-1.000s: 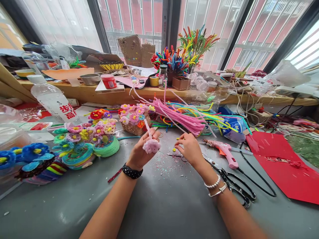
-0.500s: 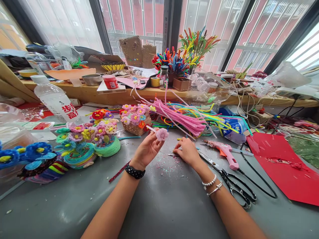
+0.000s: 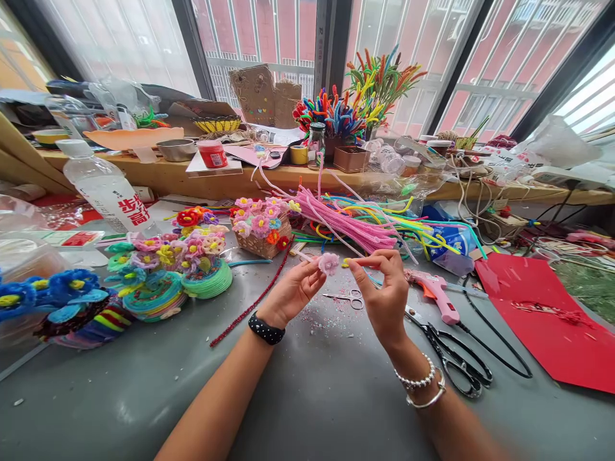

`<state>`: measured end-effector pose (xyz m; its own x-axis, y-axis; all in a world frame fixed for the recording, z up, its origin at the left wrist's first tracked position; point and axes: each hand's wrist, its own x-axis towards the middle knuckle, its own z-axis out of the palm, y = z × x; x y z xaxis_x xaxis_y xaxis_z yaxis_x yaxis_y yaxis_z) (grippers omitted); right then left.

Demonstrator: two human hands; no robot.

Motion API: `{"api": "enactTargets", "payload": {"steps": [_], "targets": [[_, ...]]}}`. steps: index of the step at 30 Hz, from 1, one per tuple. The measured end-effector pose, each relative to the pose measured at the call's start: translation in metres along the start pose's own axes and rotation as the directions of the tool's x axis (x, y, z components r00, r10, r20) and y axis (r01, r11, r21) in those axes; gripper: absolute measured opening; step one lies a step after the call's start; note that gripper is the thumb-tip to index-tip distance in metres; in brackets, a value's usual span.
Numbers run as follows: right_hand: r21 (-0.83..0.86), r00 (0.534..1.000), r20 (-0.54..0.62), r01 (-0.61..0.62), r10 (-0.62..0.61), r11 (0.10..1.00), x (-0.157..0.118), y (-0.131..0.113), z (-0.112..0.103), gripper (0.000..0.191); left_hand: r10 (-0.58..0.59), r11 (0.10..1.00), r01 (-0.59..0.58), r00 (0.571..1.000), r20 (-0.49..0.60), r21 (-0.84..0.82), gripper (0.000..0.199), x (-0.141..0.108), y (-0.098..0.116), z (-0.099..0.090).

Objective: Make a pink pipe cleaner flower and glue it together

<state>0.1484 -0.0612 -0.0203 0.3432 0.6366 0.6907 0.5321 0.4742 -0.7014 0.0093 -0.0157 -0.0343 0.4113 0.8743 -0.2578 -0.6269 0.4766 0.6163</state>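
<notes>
My left hand (image 3: 294,291) pinches a fuzzy pale pink pipe-cleaner flower (image 3: 328,264), its light stem pointing up and left. Just right of the blossom, my right hand (image 3: 384,291) holds a small yellow pipe-cleaner piece (image 3: 345,262) between thumb and forefinger. A narrow gap separates the yellow piece from the petals. Below the hands, small scissors (image 3: 353,298) lie on the grey table among glitter crumbs. A dark red glittery pipe cleaner (image 3: 247,304) stretches beside my left wrist.
Pots of pipe-cleaner flowers (image 3: 206,282) and a plastic bottle (image 3: 108,189) stand at left. Behind my hands lies a bundle of pink pipe cleaners (image 3: 346,221). To the right are a pink glue gun (image 3: 437,294) with its cable, large black-handled scissors (image 3: 456,358) and red card (image 3: 548,320).
My right hand has risen from the tabletop with the yellow piece and come near the flower, uncovering the small scissors. My left hand has shifted slightly right and down with the flower.
</notes>
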Motion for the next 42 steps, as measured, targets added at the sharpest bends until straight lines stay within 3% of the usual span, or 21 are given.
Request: {"api": "enactTargets", "payload": {"steps": [23, 30, 37, 42], "targets": [[-0.033, 0.995, 0.093, -0.029, 0.031, 0.999, -0.009, -0.0009, 0.006, 0.009, -0.05, 0.997, 0.048, 0.998, 0.029, 0.056, 0.013, -0.0017, -0.0056, 0.0026], [-0.049, 0.989, 0.127, -0.07, 0.076, 0.996, -0.0093, -0.0012, 0.0065, 0.01, -0.041, 0.998, 0.041, 0.999, -0.008, 0.048, 0.011, -0.0014, -0.0058, 0.0042], [-0.041, 0.978, 0.173, -0.108, 0.114, 0.993, -0.0062, 0.0013, 0.0041, 0.022, -0.031, 0.999, 0.032, 0.999, -0.023, 0.044, 0.009, -0.0017, -0.0058, 0.0041], [-0.111, 0.988, 0.149, -0.018, 0.035, 0.994, -0.0034, 0.0012, 0.0016, 0.017, -0.026, 0.998, 0.026, 1.0, -0.012, 0.06, 0.008, -0.0025, -0.0055, 0.0049]]}}
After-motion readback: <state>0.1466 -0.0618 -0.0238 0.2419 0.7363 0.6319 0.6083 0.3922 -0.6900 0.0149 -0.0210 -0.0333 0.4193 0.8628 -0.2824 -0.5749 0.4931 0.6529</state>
